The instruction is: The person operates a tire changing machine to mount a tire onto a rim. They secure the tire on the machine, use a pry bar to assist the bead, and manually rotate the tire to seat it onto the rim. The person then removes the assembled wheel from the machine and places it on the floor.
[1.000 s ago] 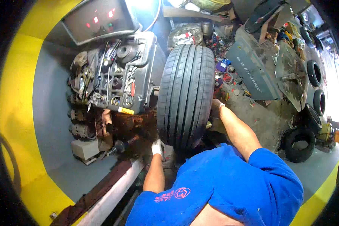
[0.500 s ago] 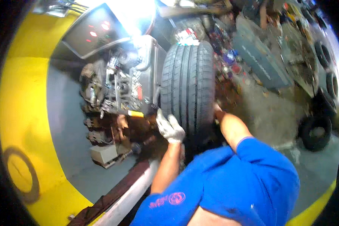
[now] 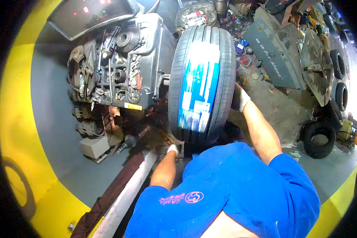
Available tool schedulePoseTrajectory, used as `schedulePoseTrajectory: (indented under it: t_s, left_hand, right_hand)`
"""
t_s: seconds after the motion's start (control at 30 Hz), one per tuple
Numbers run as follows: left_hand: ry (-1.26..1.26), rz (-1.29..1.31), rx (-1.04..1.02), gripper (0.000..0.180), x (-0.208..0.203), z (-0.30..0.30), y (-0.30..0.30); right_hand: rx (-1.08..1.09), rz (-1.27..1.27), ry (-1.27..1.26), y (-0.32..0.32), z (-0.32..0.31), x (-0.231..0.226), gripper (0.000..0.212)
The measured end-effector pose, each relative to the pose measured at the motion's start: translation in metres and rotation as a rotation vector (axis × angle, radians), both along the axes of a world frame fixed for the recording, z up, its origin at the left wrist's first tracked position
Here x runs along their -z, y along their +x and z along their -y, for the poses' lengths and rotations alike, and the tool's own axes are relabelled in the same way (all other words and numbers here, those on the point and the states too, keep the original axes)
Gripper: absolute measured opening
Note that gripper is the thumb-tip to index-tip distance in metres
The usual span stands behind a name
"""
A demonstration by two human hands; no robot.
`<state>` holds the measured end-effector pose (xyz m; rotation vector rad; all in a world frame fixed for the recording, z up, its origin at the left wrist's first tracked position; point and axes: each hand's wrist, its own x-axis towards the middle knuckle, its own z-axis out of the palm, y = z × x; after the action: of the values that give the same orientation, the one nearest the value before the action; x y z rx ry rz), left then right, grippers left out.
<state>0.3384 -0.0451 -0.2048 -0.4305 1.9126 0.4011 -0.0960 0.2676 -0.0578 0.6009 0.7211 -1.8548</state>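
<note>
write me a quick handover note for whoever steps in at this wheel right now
Left hand: gloved, low at the bottom edge of the tyre; grip hidden.
Right hand: gloved, flat against the tyre's right side.
The tyre stands upright on the balancing machine, a blue label on its tread.
Done: wheel is up at the machine.
Left: whether it is clamped on cannot be seen; check first.

The left hand (image 3: 173, 149) was up on the front of the tyre (image 3: 202, 83) a moment ago. Now it is down low, under the tyre, by the dark metal parts. A blurry blue and white sticker (image 3: 197, 93) now shows on the tyre's tread. Before, the tread looked plain black there.
</note>
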Motion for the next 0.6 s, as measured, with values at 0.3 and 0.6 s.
schedulePoseTrajectory:
  t_s: [0.3, 0.6]
  left_hand:
    - [0.201, -0.920, -1.329, 0.041, -0.204, -0.013, -0.214]
    - [0.048, -1.491, -0.773, 0.041, -0.211, -0.072, -0.245]
  right_hand:
    - [-0.299, -0.126, 0.378, 0.049, 0.011, 0.058, 0.055]
    - [-0.285, -0.199, 0.451, 0.076, 0.012, 0.094, 0.057]
